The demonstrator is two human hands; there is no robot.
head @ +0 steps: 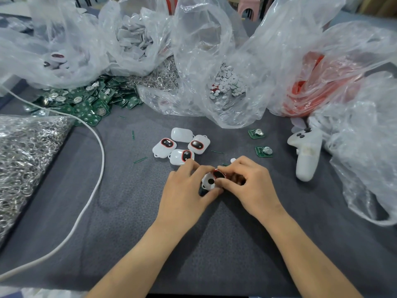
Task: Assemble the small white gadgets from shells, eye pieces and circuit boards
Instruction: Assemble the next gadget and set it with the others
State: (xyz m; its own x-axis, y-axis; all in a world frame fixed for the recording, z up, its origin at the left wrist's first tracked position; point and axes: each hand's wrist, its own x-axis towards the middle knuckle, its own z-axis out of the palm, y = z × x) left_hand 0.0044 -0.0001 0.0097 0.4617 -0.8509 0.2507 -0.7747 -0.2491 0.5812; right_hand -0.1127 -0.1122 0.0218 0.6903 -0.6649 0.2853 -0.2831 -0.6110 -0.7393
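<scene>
Our left hand (184, 191) grips a shell (209, 182), right hand (254, 186) pinches an eye piece (219, 174), grey cloth (129, 211) below, bags (204, 50) behind.

My left hand (184, 196) holds a tilted white shell (208, 183); my right hand (251, 186) pinches a red-rimmed dark eye piece (219, 174) against it. Four gadgets (198, 144) cluster just beyond, two boards (264, 151) to their right.

I have open grey mat (133, 211) near me, between the white cable (103, 155) on the left and the white controller (306, 155) on the right. Farther out, finished gadgets (182, 147), two loose circuit boards (263, 151) and heaped plastic bags (204, 50) block the way.
</scene>
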